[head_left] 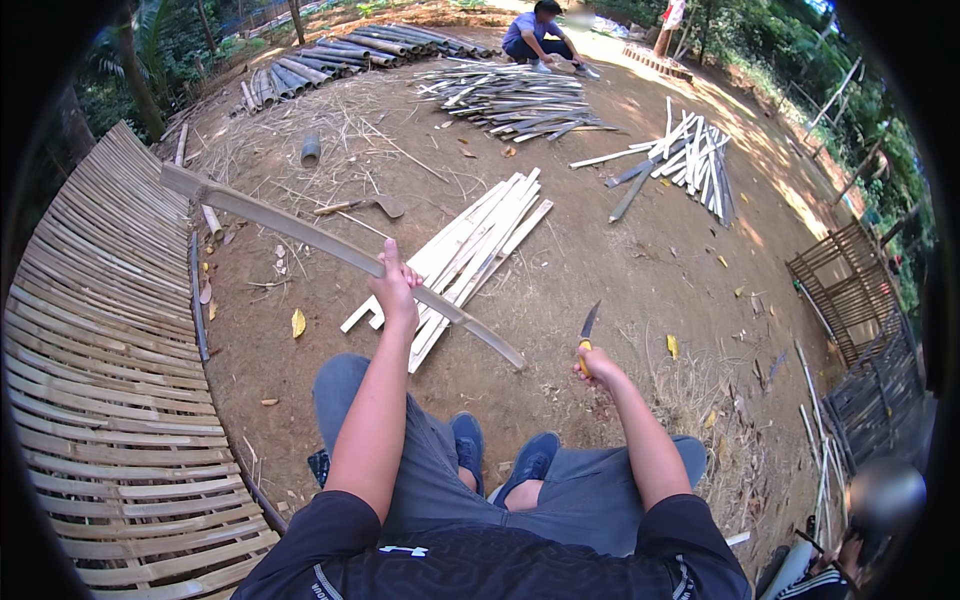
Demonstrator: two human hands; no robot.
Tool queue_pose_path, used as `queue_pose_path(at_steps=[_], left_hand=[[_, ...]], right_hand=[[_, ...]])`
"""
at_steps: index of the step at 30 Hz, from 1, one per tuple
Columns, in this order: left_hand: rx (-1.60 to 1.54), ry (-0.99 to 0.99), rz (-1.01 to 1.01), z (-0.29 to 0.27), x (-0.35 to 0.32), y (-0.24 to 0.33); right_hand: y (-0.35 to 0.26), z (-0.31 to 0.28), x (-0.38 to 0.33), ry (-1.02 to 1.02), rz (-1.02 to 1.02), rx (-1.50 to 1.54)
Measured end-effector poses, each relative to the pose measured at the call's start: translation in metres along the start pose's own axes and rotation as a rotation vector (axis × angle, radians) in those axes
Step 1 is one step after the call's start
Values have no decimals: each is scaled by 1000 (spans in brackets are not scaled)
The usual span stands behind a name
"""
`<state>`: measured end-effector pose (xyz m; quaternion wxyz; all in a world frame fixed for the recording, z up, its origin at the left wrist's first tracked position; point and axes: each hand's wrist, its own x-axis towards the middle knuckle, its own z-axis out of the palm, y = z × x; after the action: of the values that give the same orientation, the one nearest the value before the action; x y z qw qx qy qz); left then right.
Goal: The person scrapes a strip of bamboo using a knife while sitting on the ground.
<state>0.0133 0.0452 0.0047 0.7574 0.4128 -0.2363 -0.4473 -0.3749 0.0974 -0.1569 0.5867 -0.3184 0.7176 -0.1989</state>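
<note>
My left hand [396,284] is closed around a long split bamboo strip [300,232], which slants from the upper left down toward the middle in front of me. In my right hand [602,366] is a knife [590,325] with a yellow handle and a short curved dark blade, its tip pointing up and away. The blade is well apart from the strip. Beneath and beyond the left hand, a pile of pale split bamboo strips [480,240] lies on the dirt. Past the strip rests a hatchet-like tool [385,206] with a wooden handle.
A bamboo slat platform [110,380] curves along the left. Farther off are dark bamboo poles [350,55], a stack of strips [520,100] and a smaller heap [695,165]. One person [540,38] squats at the back; another [850,540] is at lower right.
</note>
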Motion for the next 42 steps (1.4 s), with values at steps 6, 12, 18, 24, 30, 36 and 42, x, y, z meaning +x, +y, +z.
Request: queue_pose_path(at_steps=[6,12,18,24,30,36,42], left_hand=[[-85,-78,44,11,-14,4],[-114,-151,4,14,-19,-21],[-126,-213,-77,3,-15,-23],[-105,-127,-64,-2,-3,-25],[-78,-85,-49,-2,-2,-28],[-80,-83,-62,2,-5,-26],[-70,-75,-66,1,-8,-23]], right_hand=[[17,7,-34,17,-237,-92],[29,58,-48,-91,-315,-36],[36,68,-40,-66,-359,-109],[34,65,-24,9,-336,-93],[29,65,-25,30,-306,-62],[38,62,-19,57,-307,-53],[37,64,-22,72,-285,-81]])
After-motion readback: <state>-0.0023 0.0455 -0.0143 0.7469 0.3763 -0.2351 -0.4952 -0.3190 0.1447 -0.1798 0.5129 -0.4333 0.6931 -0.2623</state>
